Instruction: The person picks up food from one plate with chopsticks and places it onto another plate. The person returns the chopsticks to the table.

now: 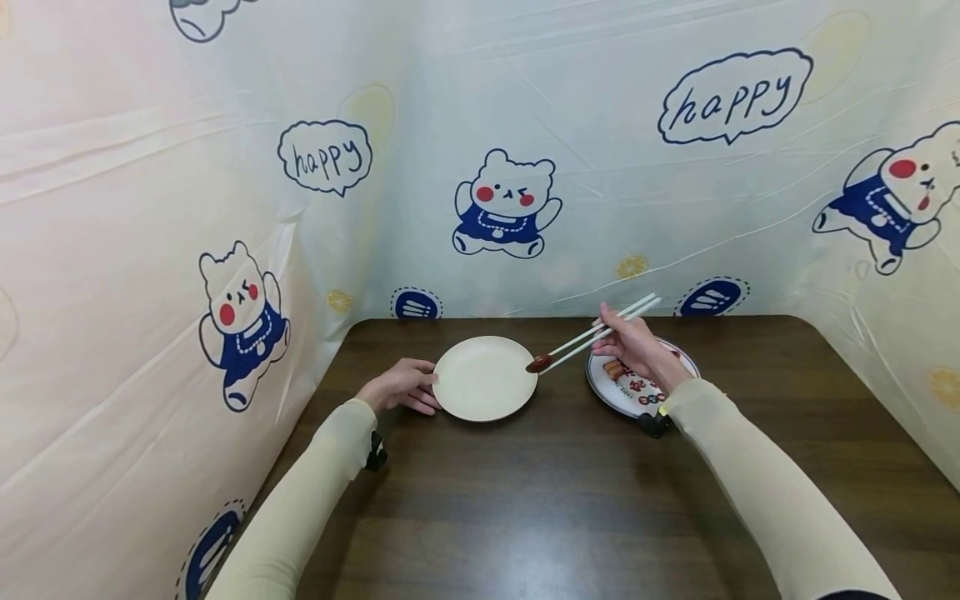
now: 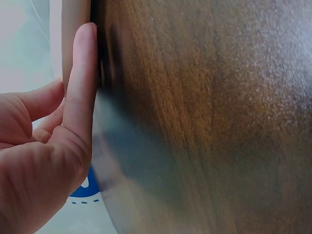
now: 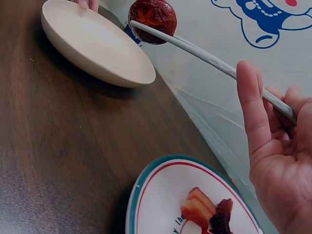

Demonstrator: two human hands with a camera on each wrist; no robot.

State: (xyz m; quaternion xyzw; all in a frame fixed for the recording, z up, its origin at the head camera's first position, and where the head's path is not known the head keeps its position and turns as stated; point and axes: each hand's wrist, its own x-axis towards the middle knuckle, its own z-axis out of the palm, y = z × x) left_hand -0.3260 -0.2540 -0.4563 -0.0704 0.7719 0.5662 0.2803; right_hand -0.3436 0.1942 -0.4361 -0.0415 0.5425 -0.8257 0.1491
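Note:
In the head view my left hand [image 1: 401,387] grips the left rim of a cream plate [image 1: 486,379], thumb on top. The left wrist view shows the fingers against the plate's edge [image 2: 74,19]. My right hand [image 1: 633,343] holds a pair of pale chopsticks [image 1: 577,339] slanting down to the left. Between their tips sits a dark red, glossy, wrinkled piece of food [image 3: 153,22], whose exact kind I cannot tell. In the head view it hangs at the cream plate's right rim. Under my right hand stands a white plate [image 1: 606,397] with more food, partly hidden.
On the white plate lie an orange-brown food piece [image 3: 196,207] and a very dark one [image 3: 222,214]. The brown wooden table [image 1: 525,500] ends at a pale printed curtain [image 1: 420,208] behind and at the sides. A small black device [image 1: 377,452] is on each wrist.

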